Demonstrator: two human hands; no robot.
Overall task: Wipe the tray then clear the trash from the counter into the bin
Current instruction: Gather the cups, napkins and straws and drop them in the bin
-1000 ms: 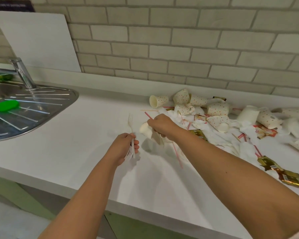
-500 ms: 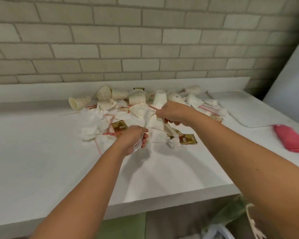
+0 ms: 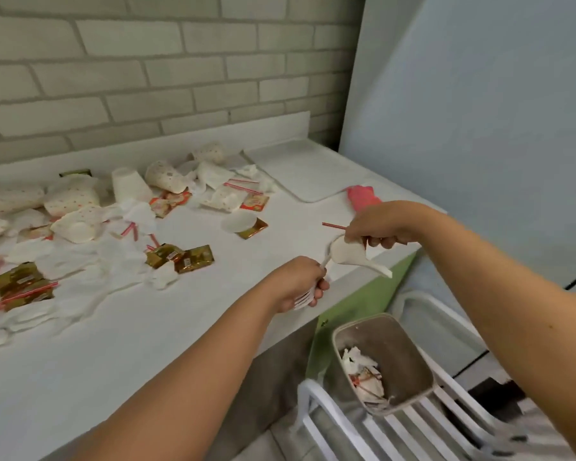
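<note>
step: trash-to-bin run | my left hand (image 3: 296, 282) curled round white plastic fork (image 3: 304, 299) | right hand (image 3: 379, 225) pinching crushed paper cup (image 3: 350, 252) plus red straw (image 3: 333, 225) | next, I reckon: get both over bin (image 3: 341, 331), let go

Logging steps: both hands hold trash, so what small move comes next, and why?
Probably lower the right hand over the bin and release: it grips a crushed cup and red straw at the counter edge, and the open bin stands below.

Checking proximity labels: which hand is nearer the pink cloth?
Right. The right hand sits just in front of the pink cloth; the left hand is farther off, at the counter edge.
</note>
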